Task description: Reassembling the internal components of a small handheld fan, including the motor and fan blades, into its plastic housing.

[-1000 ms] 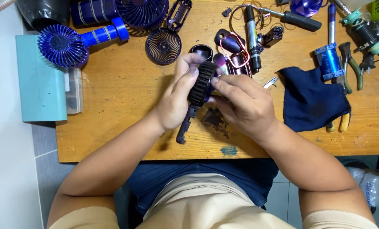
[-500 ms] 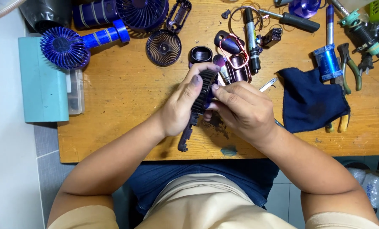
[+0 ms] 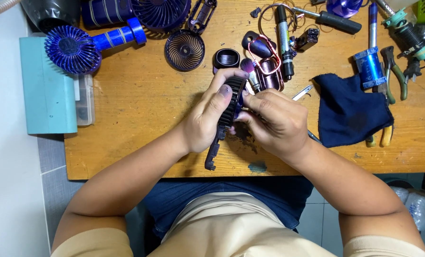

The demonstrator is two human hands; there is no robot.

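Gripping a dark ribbed fan part (image 3: 227, 112) edge-on above the table (image 3: 141, 109): left hand (image 3: 205, 121) fingers wrapped shut round its middle, right hand (image 3: 274, 121) fingers pinched at its right edge. Risk: it could slip from the thin-edge hold and drop onto loose pieces below. Long axis runs near-vertical in view, handle end pointing toward the person, ribbed head away.

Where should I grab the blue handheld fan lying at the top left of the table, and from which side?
Grip the blue fan by its straight handle, probably coming from above with fingers across it. The handle lies flat and points right, bare table showing below it, while the round cage head is wide, rests partly on the teal box, and looks easier to bend.
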